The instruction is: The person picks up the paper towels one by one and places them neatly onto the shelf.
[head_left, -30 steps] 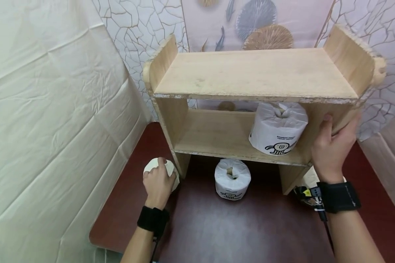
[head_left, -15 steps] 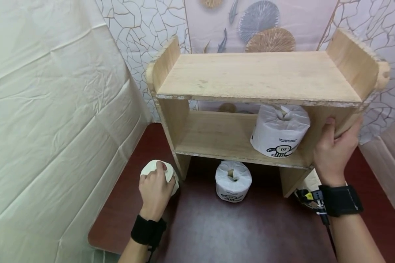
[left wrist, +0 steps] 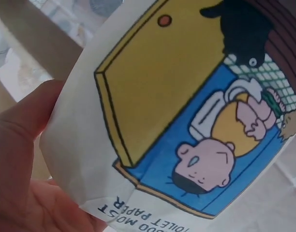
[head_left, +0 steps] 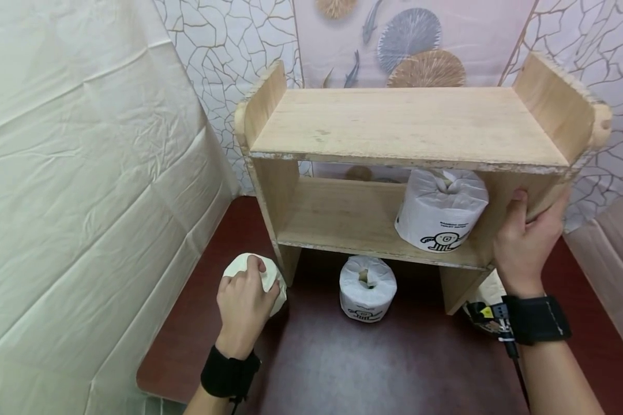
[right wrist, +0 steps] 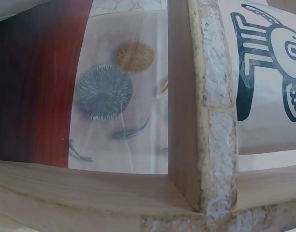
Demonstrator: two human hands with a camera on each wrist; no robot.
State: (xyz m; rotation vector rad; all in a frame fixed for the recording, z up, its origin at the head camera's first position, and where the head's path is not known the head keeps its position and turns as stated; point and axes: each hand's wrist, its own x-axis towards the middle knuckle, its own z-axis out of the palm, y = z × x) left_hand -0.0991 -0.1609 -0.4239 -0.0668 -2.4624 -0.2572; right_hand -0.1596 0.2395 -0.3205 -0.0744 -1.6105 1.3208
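My left hand (head_left: 244,305) grips a cream-wrapped toilet paper roll (head_left: 267,274) from above, just left of the shelf's left leg. In the left wrist view that toilet paper roll (left wrist: 153,121) shows a cartoon picture and upside-down lettering. My right hand (head_left: 529,245) holds the right side panel of the wooden shelf (head_left: 410,124), thumb on its inner face. A white toilet paper roll with a black cartoon figure (head_left: 441,213) stands on the middle board, near that panel. Another white toilet paper roll (head_left: 367,291) stands on the table beneath the shelf.
A pale wrapped object (head_left: 490,286) lies right of the shelf, partly behind my right wrist. The dark red table (head_left: 342,369) carries everything. Cream cloth (head_left: 93,219) hangs along the left, and a patterned wall (head_left: 223,46) rises behind the shelf.
My left wrist has swung a little left and nearer to me, the fingers still on the cream roll. The right hand keeps its hold on the panel. The whole head view has shifted slightly.
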